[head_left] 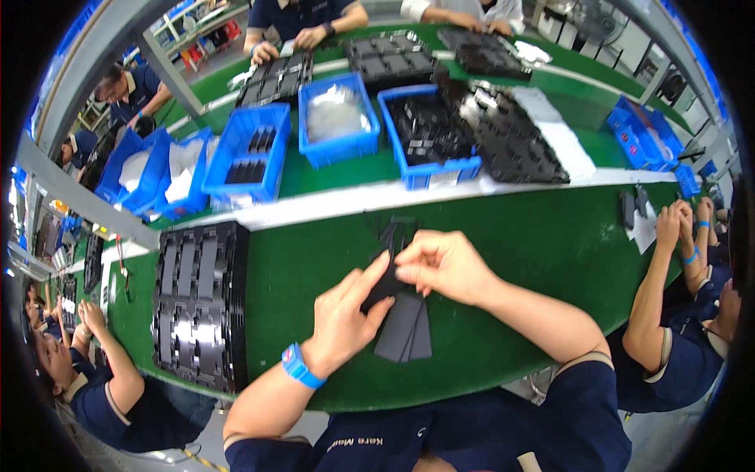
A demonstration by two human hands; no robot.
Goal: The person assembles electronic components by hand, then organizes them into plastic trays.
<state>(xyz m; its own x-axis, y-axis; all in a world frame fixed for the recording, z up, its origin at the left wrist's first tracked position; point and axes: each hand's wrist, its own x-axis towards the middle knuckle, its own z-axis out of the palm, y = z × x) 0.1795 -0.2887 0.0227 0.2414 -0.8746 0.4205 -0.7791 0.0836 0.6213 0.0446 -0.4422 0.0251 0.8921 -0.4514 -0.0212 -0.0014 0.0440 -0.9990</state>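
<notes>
My left hand (344,313) is closed on a flat black piece (382,288), thumb on one side and fingers on the other. Fingertips of my right hand (447,266) pinch at the upper right edge of that same piece, hiding part of it. Just below my hands, several dark grey rectangular strips (406,330) lie fanned out on the green table (503,338). More black pieces (401,228) lie beyond my fingers, partly covered by them. A blue wristband (301,366) is on my left wrist.
To the left stands a stack of black moulded trays (200,307). Across the far side run blue bins, one with clear bags (336,114), another with black parts (429,130). A black tray (511,134) leans beside them. Co-workers sit left, right and opposite.
</notes>
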